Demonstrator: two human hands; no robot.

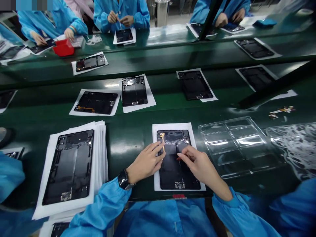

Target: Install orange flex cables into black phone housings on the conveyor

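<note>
A black tablet back frame [176,164] lies on a white sheet [172,126] on the green bench right in front of me. A thin orange flex strip [163,140] runs down its upper left corner. My left hand [145,161] rests flat on the frame's left edge, fingertips touching the strip, fingers stretched out. My right hand [197,163] lies on the frame's middle with thumb and forefinger pinched together; whether anything is in the pinch I cannot make out. A black watch [123,179] sits on my left wrist.
A stack of white sheets topped by another black frame [69,164] lies at left. A clear plastic tray [237,141] sits at right, a bag of small parts [296,148] beyond it. More frames on sheets [134,90] ride the conveyor. People in blue coats [122,13] work opposite; a red bin [63,47].
</note>
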